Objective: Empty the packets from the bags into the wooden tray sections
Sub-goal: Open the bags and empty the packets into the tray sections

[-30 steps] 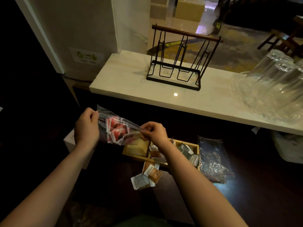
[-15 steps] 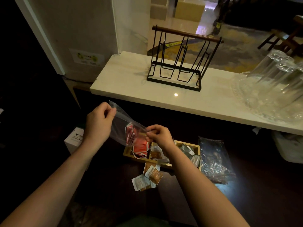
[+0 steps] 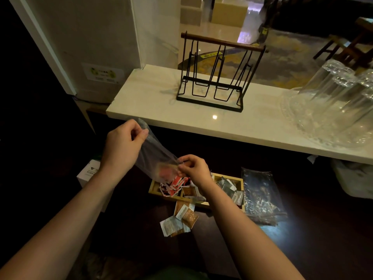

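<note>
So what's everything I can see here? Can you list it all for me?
clear bag: one, see-through, tilted, held over the tray
red packets: several, red and white, spilling into the tray's left section
wooden tray: one, light wood, on the dark surface
grey packets: several, tray's right section
loose packets: a few, brown and white, in front of the tray
empty bag: one, clear, right of the tray
wire rack: one, black, on the pale counter
glasses: several, clear, upside down, far right
white box: one, left
left hand: fingers pinching the bag's upper end
right hand: fingers pinching its lower end
</note>
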Action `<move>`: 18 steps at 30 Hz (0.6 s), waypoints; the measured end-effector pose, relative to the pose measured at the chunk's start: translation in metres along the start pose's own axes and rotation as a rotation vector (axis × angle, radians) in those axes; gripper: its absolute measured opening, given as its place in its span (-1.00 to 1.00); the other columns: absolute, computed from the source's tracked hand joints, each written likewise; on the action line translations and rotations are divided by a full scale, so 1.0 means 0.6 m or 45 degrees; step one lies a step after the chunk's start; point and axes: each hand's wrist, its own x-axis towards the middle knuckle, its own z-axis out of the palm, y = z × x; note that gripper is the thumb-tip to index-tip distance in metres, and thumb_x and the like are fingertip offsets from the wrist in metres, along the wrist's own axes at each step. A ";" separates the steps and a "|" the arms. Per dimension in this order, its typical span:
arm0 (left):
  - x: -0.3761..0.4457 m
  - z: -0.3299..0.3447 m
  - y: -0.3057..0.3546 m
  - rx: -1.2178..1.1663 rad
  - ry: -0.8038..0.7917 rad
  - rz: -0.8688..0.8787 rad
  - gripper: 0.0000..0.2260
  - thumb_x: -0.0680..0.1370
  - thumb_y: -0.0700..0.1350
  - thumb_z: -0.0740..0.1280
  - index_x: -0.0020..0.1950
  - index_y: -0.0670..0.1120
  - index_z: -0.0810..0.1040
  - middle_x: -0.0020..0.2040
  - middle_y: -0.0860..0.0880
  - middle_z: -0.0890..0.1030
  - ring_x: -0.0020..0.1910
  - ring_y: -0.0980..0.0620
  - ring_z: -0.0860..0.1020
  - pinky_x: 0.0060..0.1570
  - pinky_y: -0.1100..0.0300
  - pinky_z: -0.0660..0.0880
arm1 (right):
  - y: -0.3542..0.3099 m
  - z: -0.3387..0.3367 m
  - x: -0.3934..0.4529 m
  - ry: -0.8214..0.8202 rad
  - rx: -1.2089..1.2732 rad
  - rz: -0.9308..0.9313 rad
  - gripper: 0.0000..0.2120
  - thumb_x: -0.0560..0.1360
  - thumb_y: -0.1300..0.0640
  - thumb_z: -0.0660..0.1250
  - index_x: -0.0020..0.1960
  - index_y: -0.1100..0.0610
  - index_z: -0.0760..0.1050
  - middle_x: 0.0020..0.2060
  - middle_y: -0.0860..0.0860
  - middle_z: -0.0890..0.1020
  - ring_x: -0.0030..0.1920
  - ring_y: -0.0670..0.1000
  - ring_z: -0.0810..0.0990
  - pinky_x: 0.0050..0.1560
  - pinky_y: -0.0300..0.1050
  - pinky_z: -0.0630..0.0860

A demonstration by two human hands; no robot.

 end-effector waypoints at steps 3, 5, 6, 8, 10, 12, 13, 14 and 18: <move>0.000 -0.002 0.004 -0.003 -0.016 0.002 -0.78 0.52 -0.09 0.33 -0.28 -0.13 0.42 -0.39 0.01 0.45 -0.39 0.10 0.41 -0.41 0.20 0.30 | -0.002 -0.008 -0.007 0.020 0.001 -0.012 -0.86 0.51 0.34 0.29 0.04 0.20 0.55 -0.23 0.11 0.64 -0.26 -0.03 0.65 -0.17 -0.20 0.61; -0.004 -0.006 0.009 -0.017 -0.013 0.020 -0.78 0.52 -0.09 0.34 -0.28 -0.14 0.42 -0.40 -0.01 0.44 -0.41 0.08 0.39 -0.41 0.20 0.29 | -0.005 -0.014 -0.012 0.053 0.031 -0.026 -0.86 0.51 0.34 0.29 0.05 0.23 0.55 -0.23 0.12 0.64 -0.27 -0.03 0.65 -0.16 -0.18 0.63; -0.006 -0.008 0.012 -0.025 -0.002 0.037 -0.78 0.52 -0.09 0.34 -0.28 -0.15 0.42 -0.40 -0.01 0.43 -0.42 0.08 0.38 -0.42 0.24 0.29 | -0.007 -0.017 -0.015 0.061 0.038 -0.041 -0.86 0.51 0.34 0.30 0.05 0.23 0.56 -0.23 0.12 0.64 -0.28 -0.04 0.65 -0.16 -0.18 0.63; -0.006 -0.012 0.018 -0.027 0.041 0.075 -0.78 0.52 -0.11 0.34 -0.27 -0.16 0.43 -0.43 0.01 0.41 -0.45 0.10 0.36 -0.46 0.37 0.24 | -0.014 -0.021 -0.021 0.058 0.027 -0.071 -0.87 0.52 0.32 0.30 0.04 0.22 0.56 -0.22 0.11 0.65 -0.26 -0.05 0.65 -0.16 -0.19 0.62; -0.006 -0.013 0.023 -0.033 0.099 0.099 -0.78 0.53 -0.12 0.33 -0.26 -0.18 0.42 -0.45 0.06 0.37 -0.47 0.13 0.33 -0.48 0.40 0.25 | -0.020 -0.030 -0.029 0.075 0.006 -0.109 -0.89 0.52 0.29 0.30 0.00 0.19 0.57 -0.21 0.06 0.65 -0.24 -0.06 0.64 -0.17 -0.22 0.62; -0.003 -0.011 0.024 -0.052 0.151 0.100 -0.79 0.54 -0.12 0.32 -0.25 -0.18 0.43 -0.44 0.08 0.36 -0.46 0.15 0.33 -0.47 0.42 0.26 | -0.027 -0.044 -0.037 0.140 -0.081 -0.169 -0.91 0.52 0.25 0.31 -0.03 0.12 0.57 -0.18 0.00 0.64 -0.20 -0.09 0.63 -0.17 -0.24 0.61; -0.002 -0.008 0.022 -0.064 0.161 0.088 -0.79 0.54 -0.12 0.32 -0.24 -0.18 0.43 -0.43 0.08 0.37 -0.45 0.15 0.34 -0.47 0.41 0.26 | -0.029 -0.054 -0.042 0.186 -0.144 -0.200 -0.91 0.52 0.22 0.32 -0.04 0.08 0.57 -0.15 -0.03 0.62 -0.16 -0.10 0.62 -0.15 -0.23 0.60; -0.001 -0.002 0.018 -0.074 0.155 0.072 -0.79 0.54 -0.11 0.31 -0.24 -0.18 0.43 -0.42 0.07 0.38 -0.44 0.15 0.35 -0.46 0.40 0.25 | -0.029 -0.065 -0.046 0.233 -0.203 -0.232 -0.91 0.51 0.20 0.33 -0.07 0.02 0.56 -0.11 -0.05 0.61 -0.12 -0.10 0.61 -0.12 -0.22 0.60; -0.012 0.037 -0.001 -0.107 0.014 0.025 -0.81 0.54 -0.11 0.32 -0.23 -0.15 0.44 -0.38 0.02 0.43 -0.39 0.05 0.42 -0.40 0.20 0.31 | -0.018 -0.114 -0.065 0.381 -0.299 -0.315 -0.80 0.49 0.18 0.37 -0.20 -0.10 0.49 -0.06 -0.12 0.61 -0.07 -0.14 0.60 -0.06 -0.21 0.57</move>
